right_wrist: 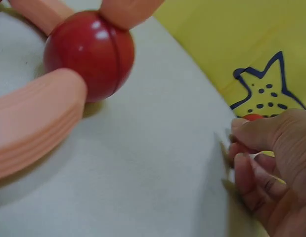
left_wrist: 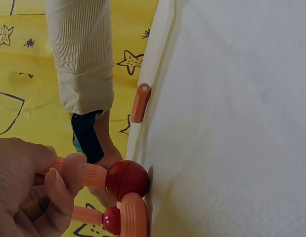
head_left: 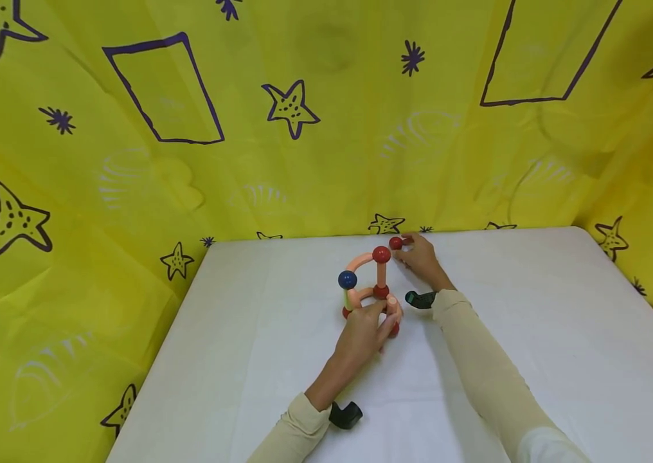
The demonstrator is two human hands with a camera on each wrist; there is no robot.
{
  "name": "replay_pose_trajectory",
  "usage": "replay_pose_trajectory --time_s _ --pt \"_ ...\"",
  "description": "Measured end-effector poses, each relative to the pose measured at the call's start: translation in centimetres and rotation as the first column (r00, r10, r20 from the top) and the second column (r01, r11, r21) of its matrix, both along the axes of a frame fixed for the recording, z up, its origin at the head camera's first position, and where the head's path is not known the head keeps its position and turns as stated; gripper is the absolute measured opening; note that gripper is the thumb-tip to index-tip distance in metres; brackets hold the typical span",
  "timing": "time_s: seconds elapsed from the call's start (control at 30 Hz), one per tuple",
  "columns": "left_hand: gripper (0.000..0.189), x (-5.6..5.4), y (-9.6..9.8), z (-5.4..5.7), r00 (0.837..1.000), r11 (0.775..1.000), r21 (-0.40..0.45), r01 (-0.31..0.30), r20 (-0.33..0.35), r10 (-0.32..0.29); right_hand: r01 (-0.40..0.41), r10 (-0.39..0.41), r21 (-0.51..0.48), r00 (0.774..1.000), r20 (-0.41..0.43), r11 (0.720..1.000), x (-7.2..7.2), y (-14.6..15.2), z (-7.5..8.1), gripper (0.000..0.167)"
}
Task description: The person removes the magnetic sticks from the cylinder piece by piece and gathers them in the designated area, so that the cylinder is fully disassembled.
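Note:
On the table stands a frame of magnetic balls and rods: a red ball (head_left: 381,254) and a blue ball (head_left: 347,279) on top, orange rods (head_left: 381,275) straight and curved, more red balls at the base. My left hand (head_left: 359,334) pinches an orange rod (left_wrist: 93,176) whose end meets a lower red ball (left_wrist: 127,180). Up at the frame's far right, my right hand (head_left: 421,260) holds a loose red ball (head_left: 396,243) between thumb and fingers, close beside the top red ball. In the right wrist view its fingers mostly hide that ball.
The white table (head_left: 535,289) meets a yellow patterned curtain (head_left: 326,173) at its back edge. A separate orange rod (left_wrist: 140,102) lies near a table edge in the left wrist view. Dark wrist cameras (head_left: 346,416) are strapped at both cuffs.

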State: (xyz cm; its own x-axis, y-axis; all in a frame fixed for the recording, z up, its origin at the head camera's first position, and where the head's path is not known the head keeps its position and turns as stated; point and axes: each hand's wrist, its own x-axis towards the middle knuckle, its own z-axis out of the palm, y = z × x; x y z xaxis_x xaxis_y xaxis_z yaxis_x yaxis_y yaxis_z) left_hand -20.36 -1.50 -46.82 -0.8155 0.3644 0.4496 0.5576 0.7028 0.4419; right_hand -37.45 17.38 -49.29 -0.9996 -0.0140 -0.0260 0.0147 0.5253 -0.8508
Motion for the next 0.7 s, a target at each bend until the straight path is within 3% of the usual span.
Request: replay_pose_trajectory --time_s 0.13,0.27,0.37,0.43,0.53,0.7 --pt "0.02 0.1 0.0 0.0 1.0 1.0 -0.024 -0.007 -0.01 0.007 -0.01 0.011 -0.016 0.999 0.03 1.0 0.3 0.6 1.0 0.052" --pt "0.019 0.2 0.0 -0.1 1.0 1.0 -0.025 -0.007 0.005 0.007 0.017 -0.017 0.026 1.0 -0.01 1.0 0.9 1.4 2.1 0.035" --pt "0.019 0.3 0.0 -0.2 1.0 1.0 -0.019 -0.003 -0.005 0.003 0.016 -0.014 0.059 0.999 -0.044 0.998 1.9 1.9 3.2 0.032" --pt "0.018 0.3 0.0 -0.2 1.0 1.0 -0.011 0.001 -0.008 -0.001 -0.033 0.036 0.083 0.998 -0.043 0.996 2.8 2.4 4.2 0.032" --pt "0.015 0.4 0.0 -0.3 1.0 1.0 0.011 0.01 -0.004 -0.01 -0.171 0.176 0.126 0.984 -0.025 0.977 4.4 2.9 5.6 0.033" --pt "0.014 0.5 0.2 -0.5 1.0 0.999 0.044 0.017 0.005 -0.017 -0.396 0.407 0.145 0.912 -0.049 0.907 7.6 3.1 7.0 0.026"
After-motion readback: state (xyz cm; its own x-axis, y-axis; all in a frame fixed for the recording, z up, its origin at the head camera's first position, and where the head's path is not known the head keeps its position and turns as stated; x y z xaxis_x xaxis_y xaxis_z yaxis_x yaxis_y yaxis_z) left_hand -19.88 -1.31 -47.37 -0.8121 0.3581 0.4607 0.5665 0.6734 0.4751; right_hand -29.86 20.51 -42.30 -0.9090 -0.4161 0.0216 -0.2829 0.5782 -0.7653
